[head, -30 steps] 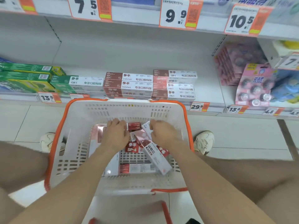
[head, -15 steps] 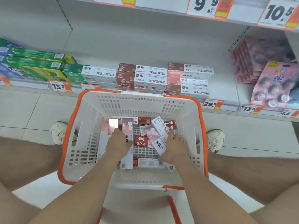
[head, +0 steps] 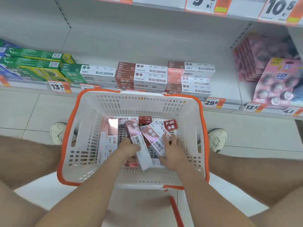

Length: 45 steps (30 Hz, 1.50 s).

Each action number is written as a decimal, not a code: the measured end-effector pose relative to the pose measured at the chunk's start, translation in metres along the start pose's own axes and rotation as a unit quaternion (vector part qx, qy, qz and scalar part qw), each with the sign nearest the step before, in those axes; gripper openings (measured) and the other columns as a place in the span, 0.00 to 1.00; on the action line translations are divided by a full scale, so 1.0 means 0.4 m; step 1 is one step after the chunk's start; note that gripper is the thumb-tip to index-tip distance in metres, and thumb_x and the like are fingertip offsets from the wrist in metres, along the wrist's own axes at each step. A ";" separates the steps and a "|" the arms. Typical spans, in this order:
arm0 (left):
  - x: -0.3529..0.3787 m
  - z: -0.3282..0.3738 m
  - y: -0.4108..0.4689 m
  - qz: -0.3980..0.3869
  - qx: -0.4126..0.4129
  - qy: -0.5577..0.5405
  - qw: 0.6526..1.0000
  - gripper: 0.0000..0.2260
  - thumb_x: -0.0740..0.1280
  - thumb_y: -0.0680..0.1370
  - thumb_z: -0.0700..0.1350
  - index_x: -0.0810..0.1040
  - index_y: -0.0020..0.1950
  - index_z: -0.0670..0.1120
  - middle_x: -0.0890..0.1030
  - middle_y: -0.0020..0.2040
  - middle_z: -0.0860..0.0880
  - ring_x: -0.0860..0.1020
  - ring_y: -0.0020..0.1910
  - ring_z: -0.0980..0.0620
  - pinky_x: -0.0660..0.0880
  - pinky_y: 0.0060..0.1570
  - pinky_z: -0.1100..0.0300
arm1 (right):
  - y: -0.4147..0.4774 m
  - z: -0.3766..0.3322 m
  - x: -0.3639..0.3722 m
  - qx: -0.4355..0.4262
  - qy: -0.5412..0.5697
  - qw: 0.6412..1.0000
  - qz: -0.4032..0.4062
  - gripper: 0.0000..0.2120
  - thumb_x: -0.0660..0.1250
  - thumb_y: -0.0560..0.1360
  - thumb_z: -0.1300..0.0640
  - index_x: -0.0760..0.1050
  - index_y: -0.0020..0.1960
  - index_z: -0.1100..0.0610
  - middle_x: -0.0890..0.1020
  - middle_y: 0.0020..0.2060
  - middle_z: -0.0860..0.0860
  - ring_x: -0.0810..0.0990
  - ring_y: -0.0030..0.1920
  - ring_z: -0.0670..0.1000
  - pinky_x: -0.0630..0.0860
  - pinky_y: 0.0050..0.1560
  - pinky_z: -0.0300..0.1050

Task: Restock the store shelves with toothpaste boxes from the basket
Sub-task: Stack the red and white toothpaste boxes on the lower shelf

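Observation:
A white basket with an orange rim (head: 91, 128) stands on the floor between my feet, holding several pink, red and white toothpaste boxes. My left hand (head: 128, 149) grips a long pink-and-white box (head: 136, 138) that lies slanted in the basket's middle. My right hand (head: 174, 149) grips a second, similar box (head: 153, 136) just to its right, fingers over its top. A CB-1 box (head: 109, 138) lies at the left and a red SP-4 box (head: 170, 125) at the far right. On the bottom shelf (head: 229, 99) stand stacks of maroon-and-white boxes (head: 141, 74).
Green toothpaste boxes (head: 37, 63) fill the shelf's left end and pink hanging packs (head: 277, 79) its right. Orange price tags (head: 213, 102) line the shelf edge. My shoes (head: 57, 133) flank the basket on the tiled floor. A loose orange handle (head: 176, 210) lies near me.
The camera has tilted down and closer. My left hand has let go of the CB-1 box at the left and moved right onto the middle box. My right hand stays on its box.

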<state>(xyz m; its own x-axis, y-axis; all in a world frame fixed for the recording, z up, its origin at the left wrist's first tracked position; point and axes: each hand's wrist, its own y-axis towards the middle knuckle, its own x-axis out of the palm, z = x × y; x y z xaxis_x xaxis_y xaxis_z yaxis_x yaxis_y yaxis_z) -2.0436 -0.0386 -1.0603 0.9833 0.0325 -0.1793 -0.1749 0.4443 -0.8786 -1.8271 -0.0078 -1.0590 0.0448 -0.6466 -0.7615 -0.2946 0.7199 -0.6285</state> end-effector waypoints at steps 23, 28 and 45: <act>-0.072 0.217 -0.232 -0.047 0.210 -0.107 0.971 0.20 0.81 0.73 0.47 0.73 0.55 0.45 0.88 0.49 0.44 0.86 0.44 0.47 0.85 0.50 0.44 | -0.094 -0.067 -0.350 -0.056 0.595 0.799 0.063 0.21 0.74 0.74 0.64 0.77 0.65 0.53 0.87 0.54 0.51 0.88 0.52 0.52 0.84 0.56 0.57; -0.041 0.263 -0.291 -0.072 0.253 -0.090 0.961 0.22 0.79 0.75 0.47 0.72 0.61 0.42 0.88 0.51 0.46 0.87 0.49 0.48 0.84 0.49 0.48 | -0.111 -0.040 -0.426 -0.116 0.650 0.749 0.053 0.13 0.73 0.79 0.59 0.82 0.64 0.57 0.87 0.57 0.57 0.86 0.58 0.61 0.79 0.64 0.67; 0.054 0.466 -0.269 0.096 0.449 0.179 0.870 0.24 0.66 0.84 0.56 0.71 0.78 0.50 0.75 0.66 0.49 0.80 0.57 0.55 0.76 0.57 0.61 | -0.062 0.116 -0.672 -0.116 0.518 0.831 0.168 0.40 0.85 0.66 0.53 0.70 0.74 0.42 0.82 0.60 0.50 0.86 0.54 0.50 0.83 0.52 0.49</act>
<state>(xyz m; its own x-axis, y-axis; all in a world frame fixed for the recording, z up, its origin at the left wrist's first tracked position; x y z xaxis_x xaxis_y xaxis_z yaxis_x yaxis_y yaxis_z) -1.9941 0.0810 -0.8871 0.8326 -0.0261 -0.5533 -0.0659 0.9871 -0.1457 -1.7876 0.1598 -0.8460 -0.8874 -0.3759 -0.2669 -0.3058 0.9132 -0.2693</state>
